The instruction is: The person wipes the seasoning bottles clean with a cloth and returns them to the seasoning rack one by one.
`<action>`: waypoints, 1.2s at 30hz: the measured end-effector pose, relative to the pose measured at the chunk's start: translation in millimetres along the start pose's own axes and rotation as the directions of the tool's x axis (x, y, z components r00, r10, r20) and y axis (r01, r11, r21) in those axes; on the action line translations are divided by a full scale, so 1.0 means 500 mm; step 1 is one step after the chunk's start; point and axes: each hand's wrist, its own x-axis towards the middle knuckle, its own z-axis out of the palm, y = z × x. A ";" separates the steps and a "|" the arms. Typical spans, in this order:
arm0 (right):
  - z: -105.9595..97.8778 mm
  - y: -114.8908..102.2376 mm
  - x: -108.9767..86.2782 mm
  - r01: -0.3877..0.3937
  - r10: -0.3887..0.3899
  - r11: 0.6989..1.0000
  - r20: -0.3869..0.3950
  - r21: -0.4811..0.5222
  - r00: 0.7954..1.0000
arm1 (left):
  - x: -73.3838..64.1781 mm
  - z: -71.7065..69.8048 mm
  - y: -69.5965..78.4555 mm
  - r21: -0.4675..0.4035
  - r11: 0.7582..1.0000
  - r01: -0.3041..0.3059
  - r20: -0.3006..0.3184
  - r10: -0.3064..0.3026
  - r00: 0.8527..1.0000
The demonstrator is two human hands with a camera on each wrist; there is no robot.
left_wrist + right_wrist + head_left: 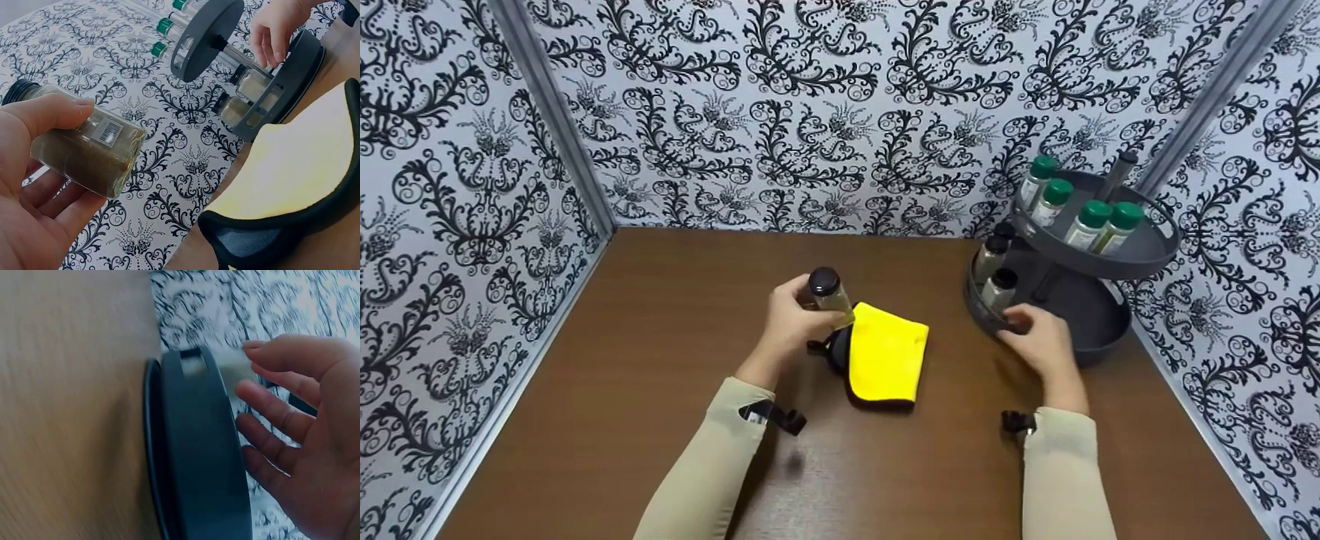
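My left hand (799, 319) grips a glass spice jar (93, 143) with a black lid and a small barcode label; brownish contents show through its glass. The jar is raised and tilted beside a yellow cloth (889, 352) with black edging. At the right, my right hand (1041, 341) is at the front rim of a dark grey two-tier rack (1099, 352), its fingers loosely bent with nothing between them. Close to those fingertips, a black-lidded jar (1000, 291) stands on the lower tier.
Several green-capped jars (1086, 225) stand on the rack's upper tier (1140, 262). Another black-lidded jar (991, 256) sits farther back on the lower tier. The brown table (682, 300) meets patterned walls (825, 120) at the back and sides.
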 end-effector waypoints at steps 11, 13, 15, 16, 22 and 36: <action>-0.040 0.050 -0.019 -0.160 0.179 0.976 0.125 -0.148 0.976 | -0.002 0.003 -0.010 0.028 0.999 0.028 0.007 -0.028 1.000; -0.040 0.049 -0.019 -0.169 0.190 0.972 0.124 -0.163 0.974 | -0.001 0.005 -0.010 0.031 0.999 0.026 0.011 -0.026 1.000; -0.040 0.048 -0.020 -0.161 0.183 0.972 0.119 -0.173 0.976 | -0.003 0.008 -0.009 0.041 0.999 0.030 0.008 -0.030 1.000; -0.040 0.045 -0.020 -0.155 0.176 0.973 0.114 -0.174 0.978 | -0.004 0.009 -0.008 0.049 0.998 0.032 0.006 -0.032 0.999; -0.030 0.026 -0.017 -0.128 0.142 0.982 0.095 -0.139 0.985 | -0.005 0.017 -0.011 0.095 0.995 0.028 0.012 -0.029 0.999; -0.016 0.027 -0.010 -0.116 0.122 0.990 0.076 -0.079 0.990 | -0.013 0.054 -0.034 0.100 0.995 0.019 0.088 -0.028 0.996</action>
